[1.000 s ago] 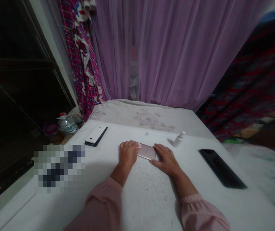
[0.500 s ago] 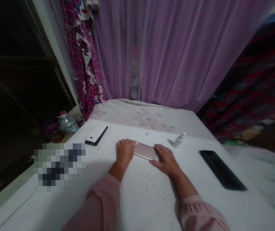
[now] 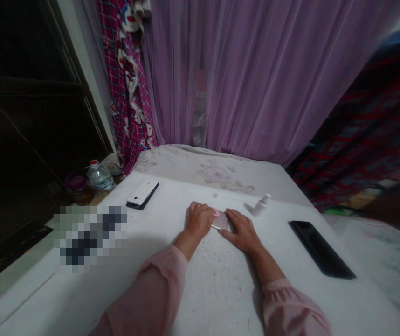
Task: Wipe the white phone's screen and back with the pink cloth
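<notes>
A pinkish phone (image 3: 220, 221) lies flat on the white-covered surface, its back side up. My left hand (image 3: 200, 219) rests over its left part, fingers closed on a small pink piece (image 3: 216, 212), perhaps a cloth or pad, pressed against the phone. Most of the phone's left part is hidden under that hand. At the right end my right hand (image 3: 241, 230) grips the phone, thumb on the near edge and fingers on the far edge. Beyond my right hand stands a small white spray bottle (image 3: 261, 206).
A white phone (image 3: 143, 192) lies on a dark one (image 3: 147, 200) at the left. To the right is a large black phone-like device (image 3: 320, 248). A blurred-out patch (image 3: 90, 238) covers something at left. Purple curtains (image 3: 249, 79) hang behind; a water bottle (image 3: 100, 176) stands beyond the left edge.
My left hand has slid right along the phone with the pink piece, covering more of it. My right hand keeps its hold at the right end. The view has shifted slightly.
</notes>
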### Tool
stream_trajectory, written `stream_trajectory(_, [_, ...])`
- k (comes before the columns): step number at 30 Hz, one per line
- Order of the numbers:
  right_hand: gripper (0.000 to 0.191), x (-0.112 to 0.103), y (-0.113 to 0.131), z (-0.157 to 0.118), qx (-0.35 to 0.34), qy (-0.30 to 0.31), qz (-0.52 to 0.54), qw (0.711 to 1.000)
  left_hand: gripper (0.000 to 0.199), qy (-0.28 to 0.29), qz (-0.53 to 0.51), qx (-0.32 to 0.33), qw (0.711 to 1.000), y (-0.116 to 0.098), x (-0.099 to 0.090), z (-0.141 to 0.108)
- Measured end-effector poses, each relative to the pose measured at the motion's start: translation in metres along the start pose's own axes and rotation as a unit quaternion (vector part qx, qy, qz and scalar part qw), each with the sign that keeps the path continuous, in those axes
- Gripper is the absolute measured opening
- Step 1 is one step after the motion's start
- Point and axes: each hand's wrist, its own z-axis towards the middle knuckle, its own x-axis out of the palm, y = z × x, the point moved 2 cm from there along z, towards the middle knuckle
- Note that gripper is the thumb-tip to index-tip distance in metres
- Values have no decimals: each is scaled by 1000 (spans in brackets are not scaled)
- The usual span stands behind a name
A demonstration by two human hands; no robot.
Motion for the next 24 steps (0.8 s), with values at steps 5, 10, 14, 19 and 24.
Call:
stream_trajectory(5, [63, 1, -1, 10, 11, -6, -14, 1000, 17, -6, 0, 5, 1000, 10, 2, 10])
stream_trajectory(10, [61, 1, -2, 20, 16, -10, -13, 1000, 16, -23, 6, 7, 1000, 16, 5, 18])
stream_trajectory(14, [61, 2, -3, 22, 19, -15, -14, 1000, 15, -33, 4, -2, 999, 13, 8, 15])
stream_trajectory(19, [60, 3, -3, 22, 24, -31, -9, 999, 15, -18, 9, 2, 1000, 4, 8, 4])
stream_trajectory(24, [63, 5, -5, 22, 23, -39, -7, 999, 17, -37, 30, -57, 997, 25, -7, -2])
